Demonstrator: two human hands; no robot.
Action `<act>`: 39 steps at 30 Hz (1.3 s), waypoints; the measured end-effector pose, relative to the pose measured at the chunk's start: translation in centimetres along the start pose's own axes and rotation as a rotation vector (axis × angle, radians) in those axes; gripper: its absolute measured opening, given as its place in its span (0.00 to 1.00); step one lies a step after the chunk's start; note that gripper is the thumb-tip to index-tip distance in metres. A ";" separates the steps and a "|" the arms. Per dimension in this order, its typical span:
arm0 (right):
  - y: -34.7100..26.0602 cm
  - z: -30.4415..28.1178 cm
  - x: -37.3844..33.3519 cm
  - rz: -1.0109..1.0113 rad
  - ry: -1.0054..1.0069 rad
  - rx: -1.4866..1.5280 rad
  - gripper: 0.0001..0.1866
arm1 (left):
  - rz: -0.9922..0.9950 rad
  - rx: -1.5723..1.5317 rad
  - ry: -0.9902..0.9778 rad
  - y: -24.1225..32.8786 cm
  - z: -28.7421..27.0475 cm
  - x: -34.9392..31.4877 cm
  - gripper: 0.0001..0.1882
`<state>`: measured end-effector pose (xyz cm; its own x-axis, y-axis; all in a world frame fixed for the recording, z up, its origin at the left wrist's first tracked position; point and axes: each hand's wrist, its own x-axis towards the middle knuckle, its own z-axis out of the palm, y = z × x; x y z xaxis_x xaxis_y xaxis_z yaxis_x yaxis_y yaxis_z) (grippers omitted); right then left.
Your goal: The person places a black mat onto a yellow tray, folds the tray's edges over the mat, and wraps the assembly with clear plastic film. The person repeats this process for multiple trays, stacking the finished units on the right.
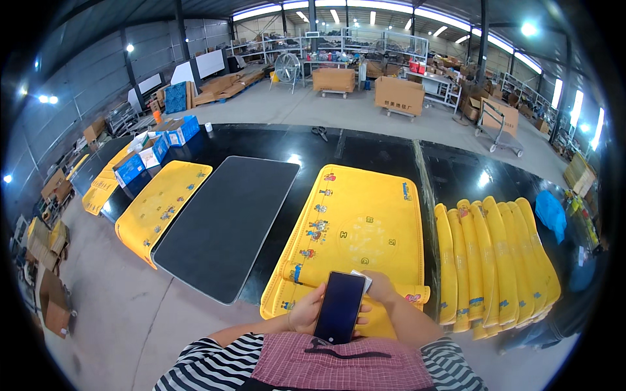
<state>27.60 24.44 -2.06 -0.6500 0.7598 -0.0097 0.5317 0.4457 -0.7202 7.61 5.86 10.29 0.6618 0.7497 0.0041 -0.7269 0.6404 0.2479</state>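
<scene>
My left hand (305,311) is closed around a dark smartphone (340,307), held upright close to my body with its screen dark. Just behind the phone's upper right edge, my right hand (380,287) is closed on a small flat white piece (366,280); its kind cannot be made out. Below both hands lies a yellow mat (365,228) with small cartoon figures along its edges. Its near end is folded or overlaps another yellow mat (274,301). Part of the right hand's fingers is hidden by the phone.
A black mat (228,221) and another yellow mat (163,208) lie leftward on the black table (313,151). Folded yellow mats (495,260) stand in a row at right beside a blue plastic bag (551,215). Blue boxes (153,153) and scissors (319,132) sit farther back.
</scene>
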 end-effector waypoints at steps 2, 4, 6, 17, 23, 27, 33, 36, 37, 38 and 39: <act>-0.1 0.1 -0.3 -0.016 0.030 -0.003 0.11 | 0.010 -0.081 -0.038 -0.4 -0.5 -0.5 0.46; -0.2 0.0 -0.3 -0.010 0.022 -0.011 0.10 | 0.068 -0.162 -0.057 -1.3 -1.7 -0.5 0.46; -0.6 -0.2 -0.4 -0.059 0.032 0.017 0.10 | 0.114 -0.144 -0.022 -2.0 -2.3 -0.8 0.47; 1.5 0.7 0.4 -0.059 -0.015 0.088 0.12 | 0.341 0.116 0.208 2.4 0.1 -0.3 0.54; 2.5 1.4 0.2 -0.002 0.013 0.138 0.11 | 0.379 0.205 0.105 2.9 0.5 -0.7 0.49; 1.2 0.6 0.1 -0.043 -0.002 0.081 0.11 | 0.387 0.191 0.095 2.8 0.4 -0.9 0.48; 1.7 0.6 0.0 0.006 -0.013 0.139 0.12 | 0.381 0.143 0.183 2.6 1.3 -0.8 0.49; 0.5 0.2 -0.2 0.020 -0.020 0.106 0.12 | 0.387 0.164 0.176 2.5 1.0 -0.9 0.49; -0.2 -0.1 -0.4 0.023 -0.017 0.094 0.12 | 0.384 0.160 0.174 2.4 0.9 -0.9 0.49; -0.6 -0.2 -0.5 0.026 -0.015 0.083 0.11 | 0.381 0.156 0.173 2.4 0.9 -1.0 0.50; -0.6 -0.3 -0.4 0.013 -0.011 0.060 0.11 | 0.381 0.156 0.177 2.3 0.9 -1.1 0.50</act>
<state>27.71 23.97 -1.42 -0.6495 0.7599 -0.0269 0.5070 0.4065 -0.7601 5.39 6.39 11.77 0.3009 0.9528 -0.0394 -0.8674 0.2906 0.4040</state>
